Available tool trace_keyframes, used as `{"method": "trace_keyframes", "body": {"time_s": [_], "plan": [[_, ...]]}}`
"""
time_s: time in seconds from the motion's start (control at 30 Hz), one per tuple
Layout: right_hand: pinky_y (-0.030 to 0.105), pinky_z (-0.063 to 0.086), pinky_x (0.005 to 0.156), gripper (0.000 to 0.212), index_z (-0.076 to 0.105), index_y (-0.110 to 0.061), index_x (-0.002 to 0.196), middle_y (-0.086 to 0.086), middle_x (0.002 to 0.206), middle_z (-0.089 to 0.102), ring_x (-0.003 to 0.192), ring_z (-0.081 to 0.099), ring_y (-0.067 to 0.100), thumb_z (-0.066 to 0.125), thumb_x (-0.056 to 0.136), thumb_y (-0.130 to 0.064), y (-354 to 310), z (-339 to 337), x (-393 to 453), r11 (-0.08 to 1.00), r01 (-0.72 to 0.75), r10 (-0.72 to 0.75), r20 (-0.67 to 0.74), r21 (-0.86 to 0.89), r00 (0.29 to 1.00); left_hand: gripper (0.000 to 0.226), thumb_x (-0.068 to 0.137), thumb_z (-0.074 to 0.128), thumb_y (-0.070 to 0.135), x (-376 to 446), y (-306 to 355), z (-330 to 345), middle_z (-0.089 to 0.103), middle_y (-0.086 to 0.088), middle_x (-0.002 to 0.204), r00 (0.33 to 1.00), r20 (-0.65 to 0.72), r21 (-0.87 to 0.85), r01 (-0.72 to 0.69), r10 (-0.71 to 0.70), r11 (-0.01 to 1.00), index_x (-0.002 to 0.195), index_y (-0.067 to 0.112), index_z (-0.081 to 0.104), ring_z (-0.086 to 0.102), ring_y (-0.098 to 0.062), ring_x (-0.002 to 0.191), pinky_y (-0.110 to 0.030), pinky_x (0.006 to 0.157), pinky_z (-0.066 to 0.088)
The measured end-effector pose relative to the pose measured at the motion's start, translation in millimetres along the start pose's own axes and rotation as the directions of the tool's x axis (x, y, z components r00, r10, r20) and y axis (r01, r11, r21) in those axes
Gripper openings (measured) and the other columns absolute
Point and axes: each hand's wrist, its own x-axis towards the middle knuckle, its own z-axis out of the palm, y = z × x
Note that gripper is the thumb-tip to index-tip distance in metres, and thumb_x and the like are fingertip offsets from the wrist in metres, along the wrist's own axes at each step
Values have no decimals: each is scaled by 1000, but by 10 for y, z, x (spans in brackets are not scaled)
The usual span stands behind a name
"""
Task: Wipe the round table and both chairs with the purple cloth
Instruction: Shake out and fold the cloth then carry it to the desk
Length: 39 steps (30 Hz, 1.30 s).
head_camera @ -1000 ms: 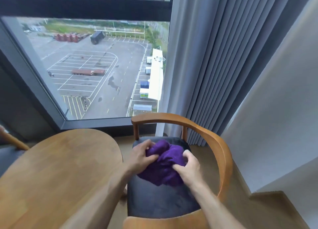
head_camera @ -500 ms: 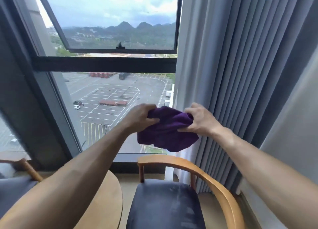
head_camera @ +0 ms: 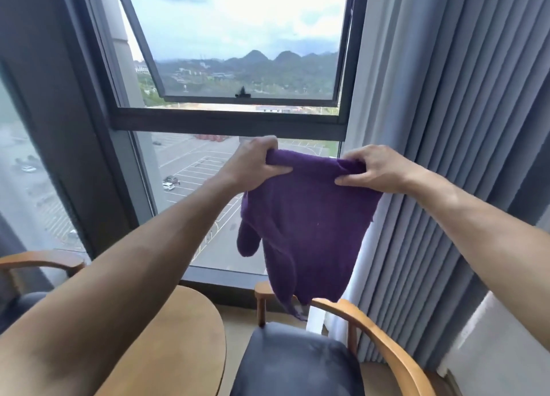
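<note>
The purple cloth (head_camera: 306, 226) hangs unfolded in the air in front of the window. My left hand (head_camera: 253, 165) grips its top left edge and my right hand (head_camera: 369, 169) pinches its top right edge. Below it stands a wooden chair (head_camera: 378, 342) with a dark cushioned seat, and the cloth's lower tip hangs just over the curved backrest. The round wooden table (head_camera: 190, 336) is at the bottom left, partly hidden by my left forearm. A second chair (head_camera: 38, 261) shows at the far left edge.
A tall window (head_camera: 232, 122) with an open top pane faces me. Grey curtains (head_camera: 446, 128) hang at the right, close behind the near chair. A white wall (head_camera: 500, 351) closes the lower right corner.
Both hands lifted the bunched cloth off the chair seat up to window height, then pulled apart so it hangs spread out. My view tilted upward.
</note>
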Motion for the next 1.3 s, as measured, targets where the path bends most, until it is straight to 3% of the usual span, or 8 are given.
{"method": "trace_keyframes", "body": {"time_s": [0.27, 0.5, 0.7, 0.8, 0.93, 1.07, 1.17, 1.3], "plan": [[36, 45, 66, 46, 49, -25, 73, -5, 77, 56, 73, 54, 17, 84, 65, -54, -119, -80, 2, 979, 38, -37, 9, -202, 999, 52, 75, 78, 57, 11, -53, -208, 47, 6, 68, 981, 190, 181, -79, 44, 980, 67, 18, 44, 40, -6, 60, -26, 54, 29], [29, 34, 59, 50, 49, -12, 74, -4, 67, 46, 60, 41, 12, 52, 92, -58, -50, -57, -92, 987, -98, 100, -8, 123, 995, 45, 75, 69, 70, 16, -41, -292, 58, 7, 79, 945, 327, 215, -83, 8, 973, 76, 27, 54, 53, -12, 73, -33, 63, 41], [28, 29, 58, 36, 43, -14, 68, -1, 67, 38, 60, 36, 11, 57, 99, -26, -92, -115, -64, 916, -69, 129, -127, 396, 984, 18, 82, 74, 31, 35, 45, -215, 70, -7, 82, 879, 474, 173, -39, -49, 984, 87, 14, 74, 65, -24, 80, -42, 74, 54], [29, 35, 52, 31, 45, -16, 70, 1, 68, 42, 60, 42, 13, 55, 100, -22, -131, -122, -17, 840, -82, 190, -149, 536, 971, 29, 71, 78, 15, -5, 73, -145, 71, -3, 91, 851, 522, 112, -9, -51, 994, 98, 17, 70, 67, -22, 85, -39, 76, 56], [31, 40, 53, 19, 48, -16, 83, 6, 78, 46, 67, 46, 17, 52, 100, -22, -178, -62, 71, 834, -79, 208, -178, 545, 962, 29, 72, 84, 35, -52, -44, -62, 73, 9, 89, 814, 570, 62, 88, -108, 994, 97, 25, 71, 70, -12, 82, -28, 69, 54], [24, 41, 47, 18, 51, -9, 90, 7, 76, 52, 66, 49, 18, 54, 100, -24, -218, -45, 132, 843, -36, 178, -217, 536, 960, 22, 90, 71, 36, 6, -151, -78, 70, -1, 77, 916, 360, -154, 246, -178, 957, 84, 14, 72, 64, -12, 66, -27, 64, 50], [35, 45, 61, 19, 53, -9, 92, 15, 82, 59, 70, 52, 22, 54, 100, -26, -195, 4, 143, 897, -69, 156, -165, 437, 974, 20, 87, 74, 29, 42, -236, -168, 62, 1, 70, 955, 269, -22, 135, -124, 991, 74, 17, 65, 54, -10, 60, -13, 54, 39], [33, 41, 66, 20, 54, -14, 89, 12, 83, 62, 75, 53, 23, 56, 99, -31, -150, 83, 139, 964, -103, 156, -205, 245, 966, 39, 82, 80, 30, -43, -405, -200, 47, 5, 63, 965, 236, 91, 98, -117, 991, 63, 24, 46, 42, -8, 59, -15, 49, 29]]}}
